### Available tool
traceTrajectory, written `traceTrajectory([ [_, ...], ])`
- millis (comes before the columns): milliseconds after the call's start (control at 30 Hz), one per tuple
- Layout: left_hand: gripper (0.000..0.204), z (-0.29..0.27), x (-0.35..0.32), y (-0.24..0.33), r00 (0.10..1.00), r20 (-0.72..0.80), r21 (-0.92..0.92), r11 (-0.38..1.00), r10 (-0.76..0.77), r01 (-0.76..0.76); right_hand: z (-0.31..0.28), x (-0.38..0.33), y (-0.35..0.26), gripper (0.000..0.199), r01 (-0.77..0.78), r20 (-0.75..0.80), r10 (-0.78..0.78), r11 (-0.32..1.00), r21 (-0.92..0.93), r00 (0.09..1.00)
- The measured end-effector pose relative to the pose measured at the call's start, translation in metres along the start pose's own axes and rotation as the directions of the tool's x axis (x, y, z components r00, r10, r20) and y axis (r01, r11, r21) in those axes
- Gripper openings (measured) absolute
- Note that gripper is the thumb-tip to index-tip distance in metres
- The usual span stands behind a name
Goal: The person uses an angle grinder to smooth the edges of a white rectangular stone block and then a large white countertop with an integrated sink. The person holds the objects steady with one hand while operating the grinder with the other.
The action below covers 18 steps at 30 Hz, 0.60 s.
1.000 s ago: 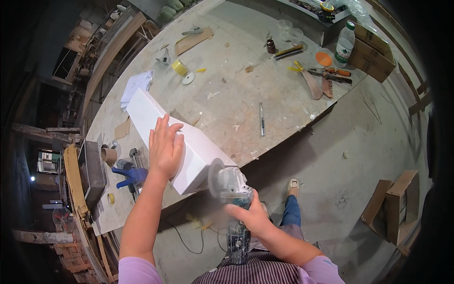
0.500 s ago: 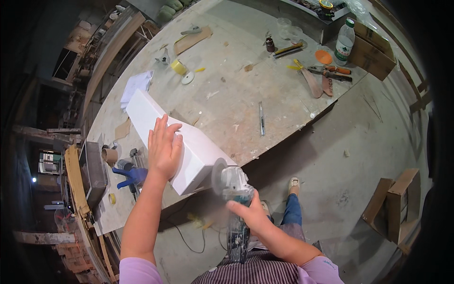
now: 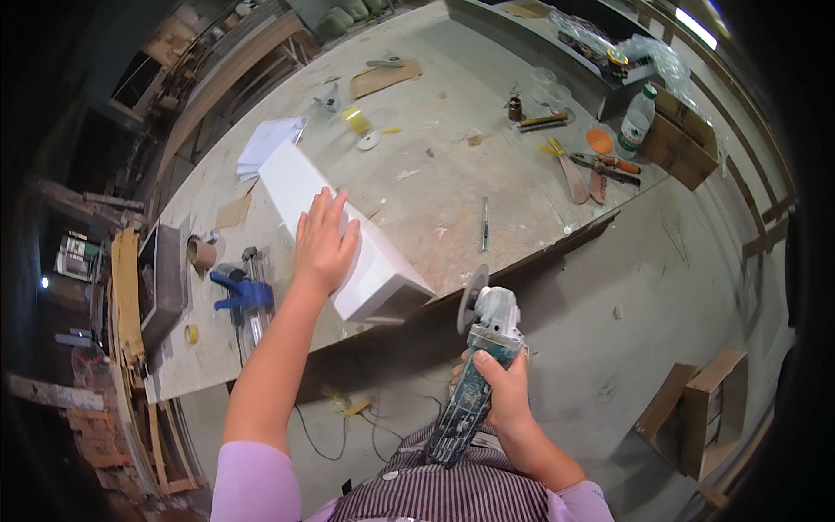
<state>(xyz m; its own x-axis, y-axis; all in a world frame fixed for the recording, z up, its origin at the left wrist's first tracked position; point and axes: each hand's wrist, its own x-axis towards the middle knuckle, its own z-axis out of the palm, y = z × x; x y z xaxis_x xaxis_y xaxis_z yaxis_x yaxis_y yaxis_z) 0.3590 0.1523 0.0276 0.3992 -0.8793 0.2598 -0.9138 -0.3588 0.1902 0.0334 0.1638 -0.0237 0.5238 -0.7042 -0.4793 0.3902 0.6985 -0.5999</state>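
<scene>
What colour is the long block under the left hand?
White: the long block under the left hand shows best in the head view.

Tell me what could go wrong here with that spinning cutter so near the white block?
The left hand lies flat on the long white block, close to the end facing the grey angle grinder; a slip could catch fingers. The right hand alone holds the grinder, so it might kick. The block's end overhangs the dusty workbench and could tip.

On your table (image 3: 452,187): blue clamp (image 3: 242,291), yellow tape roll (image 3: 356,119), stacked white sheets (image 3: 268,143), cardboard scrap (image 3: 385,77), metal rod (image 3: 484,224), orange disc (image 3: 599,141), clear plastic bottle (image 3: 636,121). On your floor (image 3: 609,348): open cardboard box (image 3: 704,409).
</scene>
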Motion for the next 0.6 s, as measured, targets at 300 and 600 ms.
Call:
traceTrajectory([
  [300,0.059,-0.016,-0.073,0.022,0.992,0.062,0.021,0.993,0.113,-0.114,0.020,-0.036,-0.025,0.047,0.113,-0.016,-0.113,0.993,-0.025,0.993],
  [600,0.039,-0.032,-0.211,0.042,0.835,0.488,-0.264,0.955,0.255,-0.138,0.048,-0.056,-0.019,0.037,0.316,0.053,-0.312,0.940,-0.130,0.949],
])
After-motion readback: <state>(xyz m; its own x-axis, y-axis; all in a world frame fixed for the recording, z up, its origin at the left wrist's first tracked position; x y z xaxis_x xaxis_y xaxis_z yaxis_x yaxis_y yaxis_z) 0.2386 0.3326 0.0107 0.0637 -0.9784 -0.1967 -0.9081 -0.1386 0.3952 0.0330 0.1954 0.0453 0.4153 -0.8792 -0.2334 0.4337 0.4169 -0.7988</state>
